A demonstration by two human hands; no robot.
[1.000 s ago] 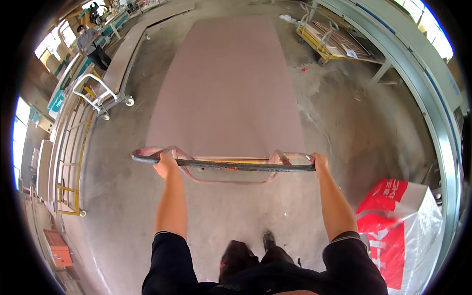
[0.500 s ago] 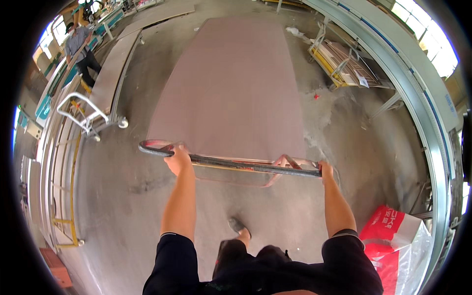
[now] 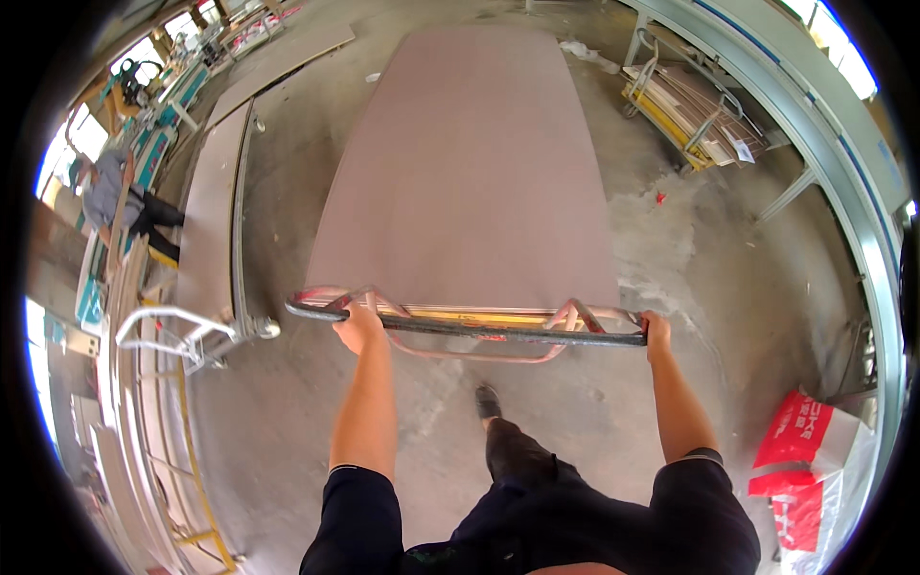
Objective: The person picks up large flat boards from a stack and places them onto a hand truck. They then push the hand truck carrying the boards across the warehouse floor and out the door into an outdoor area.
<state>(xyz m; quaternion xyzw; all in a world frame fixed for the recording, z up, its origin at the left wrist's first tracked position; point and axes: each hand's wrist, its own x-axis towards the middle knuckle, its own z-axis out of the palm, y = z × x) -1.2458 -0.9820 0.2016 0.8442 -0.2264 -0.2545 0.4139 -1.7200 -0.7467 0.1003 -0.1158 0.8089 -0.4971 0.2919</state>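
Two hands on the bar, so I figure I've got decent control even from way over here. My left hand (image 3: 361, 328) is wrapped round the black handlebar (image 3: 489, 334) a bit in from its left end, and my right hand (image 3: 656, 333) is closed on it out at the right end. Nothing else in either one. The big brownish board (image 3: 470, 172) lies flat just past the bar, its length running off to the far side, with the reddish tube frame (image 3: 498, 360) on the near side.

My take on steering this: that grip is lopsided, so I'd slide the left hand outward for even leverage. Elbows a little bent, push low and level, small corrections only, since a load that long will probably swing its far end more than you'd expect. Watch your toes too: one foot (image 3: 489, 402) is just on the near side of the bar.

For clearance, on the left mind the white-handled trolley (image 3: 172, 326), and give the co-worker (image 3: 120, 196) past it plenty of room. Far right there's a yellow cart (image 3: 685, 144) of boards, near right a red and white sack (image 3: 805, 450). I can't see the wheels under the board, so go easy.
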